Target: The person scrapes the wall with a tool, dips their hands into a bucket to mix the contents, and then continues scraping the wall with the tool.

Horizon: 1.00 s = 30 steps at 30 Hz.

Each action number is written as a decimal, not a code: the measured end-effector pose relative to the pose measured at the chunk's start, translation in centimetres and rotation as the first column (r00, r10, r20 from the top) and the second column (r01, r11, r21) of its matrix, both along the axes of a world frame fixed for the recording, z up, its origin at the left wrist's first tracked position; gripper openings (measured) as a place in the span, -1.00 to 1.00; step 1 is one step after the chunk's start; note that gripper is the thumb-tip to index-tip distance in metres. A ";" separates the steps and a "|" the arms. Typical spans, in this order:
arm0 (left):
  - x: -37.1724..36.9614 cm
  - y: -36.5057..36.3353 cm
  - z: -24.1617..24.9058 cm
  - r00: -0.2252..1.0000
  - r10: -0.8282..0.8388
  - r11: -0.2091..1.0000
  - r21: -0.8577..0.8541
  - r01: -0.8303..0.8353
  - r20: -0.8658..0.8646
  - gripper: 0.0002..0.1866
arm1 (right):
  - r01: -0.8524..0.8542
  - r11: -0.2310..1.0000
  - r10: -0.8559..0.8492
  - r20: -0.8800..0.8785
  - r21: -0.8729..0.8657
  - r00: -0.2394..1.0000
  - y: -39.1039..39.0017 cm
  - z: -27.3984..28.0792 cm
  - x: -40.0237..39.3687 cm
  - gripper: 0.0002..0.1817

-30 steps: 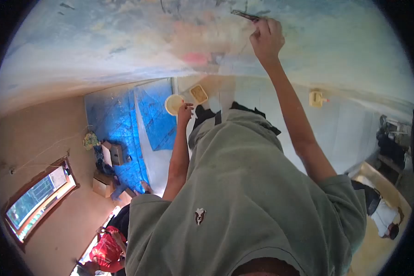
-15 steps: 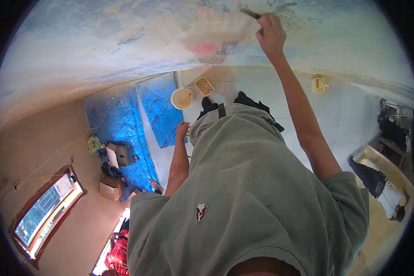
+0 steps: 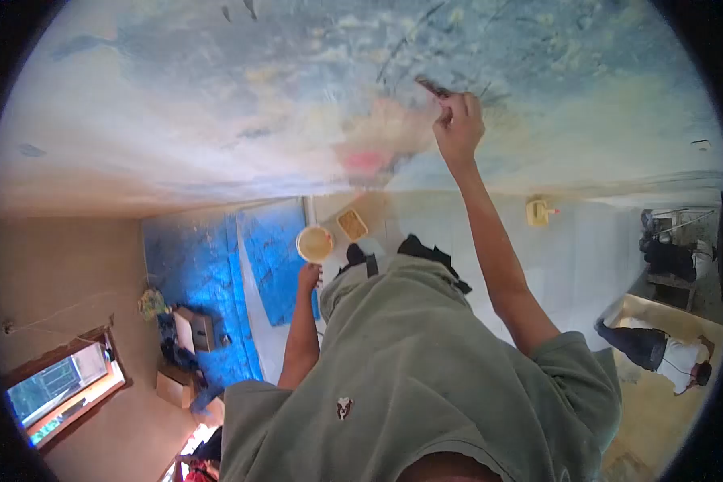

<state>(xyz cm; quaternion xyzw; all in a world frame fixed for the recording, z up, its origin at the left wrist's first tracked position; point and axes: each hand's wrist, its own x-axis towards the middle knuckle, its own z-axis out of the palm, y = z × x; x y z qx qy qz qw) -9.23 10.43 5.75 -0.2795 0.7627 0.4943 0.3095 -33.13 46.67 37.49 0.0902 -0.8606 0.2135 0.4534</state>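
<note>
My right hand is raised against a painted wall of blue, cream and pink patches. It is shut on a thin dark paintbrush, whose tip touches the wall just above the pink area. My left hand hangs by my side with nothing in it, its fingers loose. In the picture it lies just below a round cream bucket that stands on the floor. My green shirt fills the lower middle of the view.
A blue tarpaulin covers the floor by the wall. A small rectangular tray sits beside the bucket, and a yellow object further right. Boxes stand near a window. Another person is at the right.
My right hand and the brush have shifted down in the picture as my head tilted up and more of the wall came into view. My left hand stayed hanging near the bucket.
</note>
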 end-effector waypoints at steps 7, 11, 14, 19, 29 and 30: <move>1.6 -0.7 -1.0 0.990 -0.133 0.990 -0.048 0.131 -0.051 -0.66 | 0.151 0.986 -0.168 -0.417 -0.075 0.893 -1.2 13.7 -2.6 -0.77; 3.1 -1.2 -2.5 0.955 -0.181 0.983 -0.053 0.174 -0.234 -0.64 | 0.159 0.982 -0.140 -0.176 0.100 0.974 -2.4 8.8 -1.9 -0.73; 4.1 -2.2 -4.1 0.933 -0.195 0.981 -0.046 0.190 -0.301 -0.63 | 0.134 0.982 -0.106 -0.194 0.135 0.975 -2.3 10.0 -1.9 -0.75; 6.7 -4.8 -5.4 0.951 -0.228 0.961 -0.202 0.186 -0.209 -0.66 | 0.272 0.958 -0.285 -0.453 -0.095 0.845 -0.3 18.4 -3.7 -0.72; 5.5 -5.3 -2.5 0.990 -0.058 0.968 -0.250 0.025 -0.126 -0.74 | 0.207 0.976 -0.216 -0.459 -0.070 0.862 -1.5 20.0 -3.0 -0.69; 5.3 -5.2 -1.9 0.990 0.008 0.984 -0.177 -0.032 -0.138 -0.74 | 0.184 0.960 -0.262 -0.459 -0.209 0.849 -0.9 21.1 -3.4 -0.68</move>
